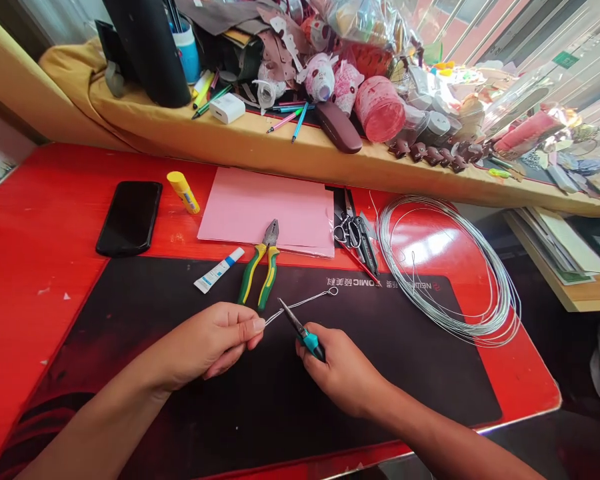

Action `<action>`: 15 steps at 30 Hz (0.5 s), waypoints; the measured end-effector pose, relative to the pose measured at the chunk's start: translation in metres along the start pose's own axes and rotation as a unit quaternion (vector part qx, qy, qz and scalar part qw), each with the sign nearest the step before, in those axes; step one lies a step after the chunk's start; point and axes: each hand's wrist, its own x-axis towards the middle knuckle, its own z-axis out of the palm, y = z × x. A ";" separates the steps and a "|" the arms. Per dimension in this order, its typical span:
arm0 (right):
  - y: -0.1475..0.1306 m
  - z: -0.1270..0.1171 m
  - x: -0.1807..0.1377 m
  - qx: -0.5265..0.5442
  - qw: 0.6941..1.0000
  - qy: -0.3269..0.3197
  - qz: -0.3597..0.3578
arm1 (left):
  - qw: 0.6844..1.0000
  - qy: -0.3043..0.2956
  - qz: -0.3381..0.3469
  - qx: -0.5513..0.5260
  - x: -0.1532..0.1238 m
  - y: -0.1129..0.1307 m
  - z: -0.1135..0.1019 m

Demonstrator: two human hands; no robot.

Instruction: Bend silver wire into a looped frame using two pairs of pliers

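Note:
My left hand [215,343] pinches one end of a short twisted wire piece [305,301] that ends in a small loop on the right. My right hand [343,370] is closed round the teal handles of small needle-nose pliers [300,328]. Their jaws point up-left and touch the wire near its middle. Both hands hover over the black desk mat [180,400]. Green-and-yellow pliers [261,265] lie just behind my left hand.
A large wire coil [500,293] lies right on the red table [30,280]. A pink sheet [260,210], scissors and cutters [355,233], small white tube [219,270], yellow glue stick [183,192] and black phone [130,217] lie behind. A cluttered shelf [290,150] runs along the back.

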 end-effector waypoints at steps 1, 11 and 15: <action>0.000 0.000 0.000 -0.004 1.000 0.001 -0.002 | 0.999 0.015 0.000 0.035 -0.002 0.001 0.000; -0.003 0.001 0.001 0.005 1.000 -0.001 0.009 | 1.000 -0.024 0.013 0.002 0.008 -0.003 -0.013; -0.004 0.000 0.001 0.011 1.000 -0.001 0.009 | 0.999 -0.034 0.024 -0.016 0.013 -0.010 -0.016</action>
